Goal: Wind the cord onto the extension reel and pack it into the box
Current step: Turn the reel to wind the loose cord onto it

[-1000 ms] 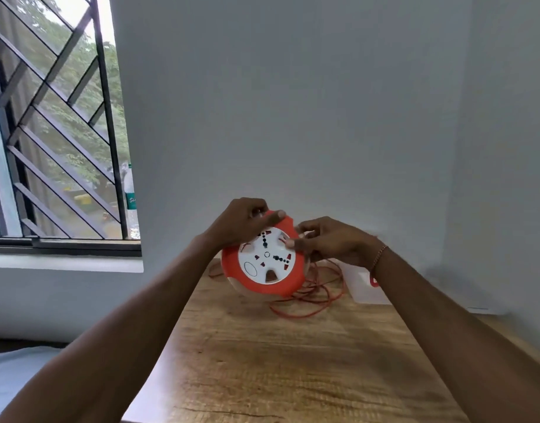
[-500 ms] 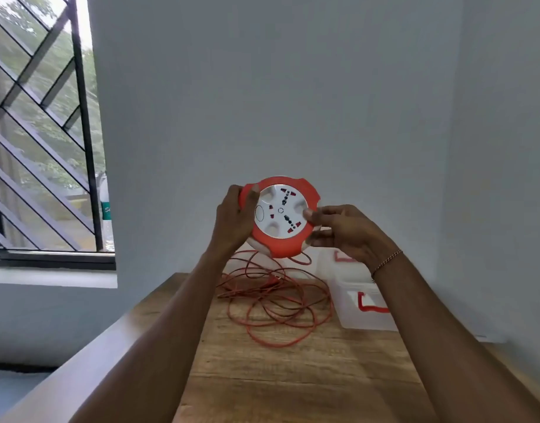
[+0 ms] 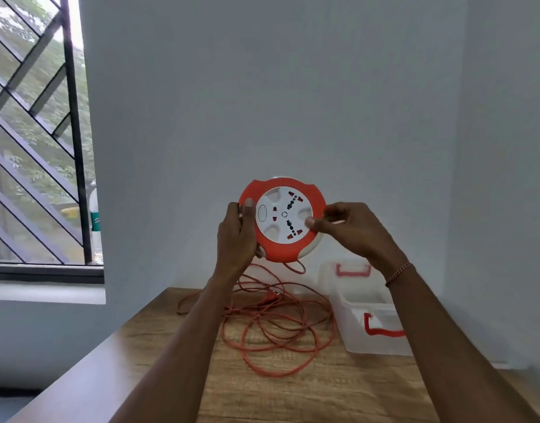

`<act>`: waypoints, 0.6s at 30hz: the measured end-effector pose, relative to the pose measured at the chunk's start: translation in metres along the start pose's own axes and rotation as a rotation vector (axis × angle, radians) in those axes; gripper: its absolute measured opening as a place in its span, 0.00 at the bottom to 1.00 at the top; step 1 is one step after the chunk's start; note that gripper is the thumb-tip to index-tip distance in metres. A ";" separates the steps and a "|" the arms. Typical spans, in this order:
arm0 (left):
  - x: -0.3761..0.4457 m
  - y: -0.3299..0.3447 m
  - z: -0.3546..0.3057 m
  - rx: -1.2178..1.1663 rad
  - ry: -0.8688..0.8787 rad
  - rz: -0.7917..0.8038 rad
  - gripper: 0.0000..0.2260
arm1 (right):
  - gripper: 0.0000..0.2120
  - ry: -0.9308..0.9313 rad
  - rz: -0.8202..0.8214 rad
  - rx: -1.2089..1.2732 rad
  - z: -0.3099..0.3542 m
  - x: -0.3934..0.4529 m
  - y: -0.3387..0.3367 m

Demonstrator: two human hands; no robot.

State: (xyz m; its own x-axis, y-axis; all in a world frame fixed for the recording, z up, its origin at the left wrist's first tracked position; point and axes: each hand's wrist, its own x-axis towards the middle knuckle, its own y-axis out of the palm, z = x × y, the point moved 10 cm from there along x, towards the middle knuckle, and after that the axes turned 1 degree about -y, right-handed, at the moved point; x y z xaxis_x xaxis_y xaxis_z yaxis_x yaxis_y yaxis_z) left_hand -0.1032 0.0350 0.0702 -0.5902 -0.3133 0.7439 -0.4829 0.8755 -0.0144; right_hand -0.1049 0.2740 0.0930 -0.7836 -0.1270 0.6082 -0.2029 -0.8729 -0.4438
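I hold a round orange and white extension reel (image 3: 282,219) upright in the air above the table, its socket face towards me. My left hand (image 3: 236,236) grips its left rim. My right hand (image 3: 351,228) pinches the white face at its right edge with thumb and fingers. The orange cord (image 3: 274,325) hangs from the bottom of the reel and lies in loose loops on the wooden table (image 3: 293,392), with its plug among them. A clear plastic box (image 3: 369,315) with red handles stands open to the right of the loops.
The table stands in a corner, with grey walls behind and to the right. A barred window (image 3: 36,148) is at the left, with a bottle (image 3: 95,224) on its sill. The table's left edge runs diagonally towards me.
I have lifted the reel from the table up into the air, and it has turned in my hands. The loose cord and the box have come into view below.
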 end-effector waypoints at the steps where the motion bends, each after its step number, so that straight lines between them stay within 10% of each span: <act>1: 0.002 0.001 0.000 0.004 0.011 -0.001 0.18 | 0.21 -0.076 -0.114 -0.100 0.009 0.000 -0.012; 5: 0.007 0.005 0.004 0.031 0.037 0.031 0.19 | 0.10 -0.489 -0.183 -0.297 0.063 -0.011 -0.017; 7: 0.008 0.008 0.003 0.042 0.052 0.047 0.20 | 0.19 -0.594 -0.078 -0.392 0.077 -0.018 0.001; 18: 0.005 0.017 -0.010 0.029 0.103 0.106 0.17 | 0.27 -0.588 0.020 -0.875 0.083 -0.032 0.049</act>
State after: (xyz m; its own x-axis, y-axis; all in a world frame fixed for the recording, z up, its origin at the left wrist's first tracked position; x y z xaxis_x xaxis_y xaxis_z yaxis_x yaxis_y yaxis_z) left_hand -0.1079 0.0516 0.0807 -0.5699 -0.1788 0.8020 -0.4405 0.8904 -0.1145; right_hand -0.0407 0.1962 0.1062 -0.4307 -0.5506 0.7151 -0.7299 -0.2535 -0.6349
